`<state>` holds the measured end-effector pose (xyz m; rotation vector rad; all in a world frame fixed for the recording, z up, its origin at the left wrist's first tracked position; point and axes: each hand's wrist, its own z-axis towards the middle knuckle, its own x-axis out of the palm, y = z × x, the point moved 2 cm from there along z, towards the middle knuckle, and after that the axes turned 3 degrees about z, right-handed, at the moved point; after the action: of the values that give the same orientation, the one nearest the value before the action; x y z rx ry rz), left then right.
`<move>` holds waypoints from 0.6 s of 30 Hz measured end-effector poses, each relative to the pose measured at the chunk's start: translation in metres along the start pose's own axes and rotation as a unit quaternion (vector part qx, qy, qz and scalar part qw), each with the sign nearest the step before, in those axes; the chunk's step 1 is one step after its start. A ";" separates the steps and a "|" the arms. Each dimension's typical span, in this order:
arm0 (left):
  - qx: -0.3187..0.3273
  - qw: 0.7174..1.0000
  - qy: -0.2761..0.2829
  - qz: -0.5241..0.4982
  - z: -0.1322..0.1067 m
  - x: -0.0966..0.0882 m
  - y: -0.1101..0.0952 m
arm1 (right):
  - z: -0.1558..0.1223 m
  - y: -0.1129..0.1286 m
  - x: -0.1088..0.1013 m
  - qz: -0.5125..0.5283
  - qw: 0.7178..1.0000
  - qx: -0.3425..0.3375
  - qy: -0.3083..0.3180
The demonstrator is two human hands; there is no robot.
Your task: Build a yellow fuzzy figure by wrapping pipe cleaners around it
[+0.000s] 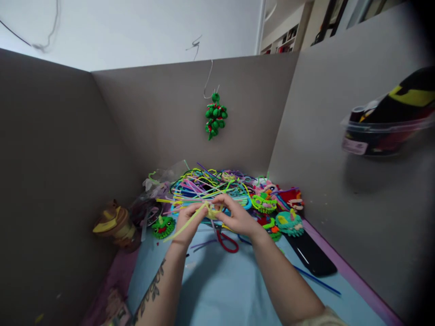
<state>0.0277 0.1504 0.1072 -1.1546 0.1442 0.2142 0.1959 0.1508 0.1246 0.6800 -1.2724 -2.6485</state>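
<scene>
My left hand [187, 221] and my right hand [234, 214] meet above the blue mat [231, 290], both pinched on a small coil of yellow pipe cleaner [213, 210]. A loose yellow tail runs down-left from the coil past my left wrist. Just behind my hands lies a heap of coloured pipe cleaners [207, 183]. Red-handled scissors [227, 241] lie on the mat under my hands.
Grey cardboard walls [61, 149] enclose the desk on three sides. A green and red ornament [215, 116] hangs on the back wall. Finished fuzzy figures [288, 222] sit at right, a green one [163, 226] at left, beside a brown figurine [115, 224]. A black phone [311, 254] lies at right.
</scene>
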 end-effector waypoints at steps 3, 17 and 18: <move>-0.027 0.998 -0.053 -0.010 -0.002 0.000 0.001 | 0.000 0.002 0.001 -0.012 1.000 -0.007 -0.008; 0.174 0.979 0.016 0.107 -0.005 -0.013 -0.029 | -0.009 0.000 0.002 0.028 0.999 0.016 -0.039; 0.175 0.978 0.025 0.113 -0.006 -0.014 -0.031 | -0.010 -0.001 0.002 0.038 0.998 0.020 -0.040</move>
<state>0.0215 0.1318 0.1354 -0.7907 0.3449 0.3464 0.1982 0.1440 0.1174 0.5236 -1.3486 -2.6199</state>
